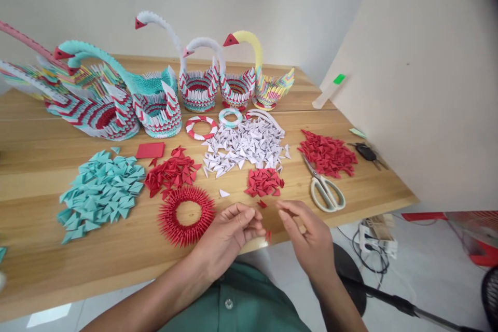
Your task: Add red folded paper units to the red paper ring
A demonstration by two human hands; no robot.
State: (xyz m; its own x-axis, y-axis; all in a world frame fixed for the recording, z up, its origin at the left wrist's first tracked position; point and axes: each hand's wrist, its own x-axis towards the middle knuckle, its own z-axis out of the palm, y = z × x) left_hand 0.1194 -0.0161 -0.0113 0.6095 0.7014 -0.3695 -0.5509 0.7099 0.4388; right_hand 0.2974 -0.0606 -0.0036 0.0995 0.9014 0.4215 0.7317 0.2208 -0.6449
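My left hand is held over the table's front edge, its fingers curled together; whatever they hold, if anything, is too small to make out. To its right my right hand is raised, thumb and index finger bent toward each other around a small gap. Low between the hands shows a small red paper piece. Another red piece lies on the table just beyond them. A spiky red paper ring sits left of my left hand. Small red triangles form a pile ahead of both hands.
Piles of teal, white and red pieces spread over the table. Scissors lie right of my hands. Paper swans line the back. A red card, two patterned rings and keys also lie there.
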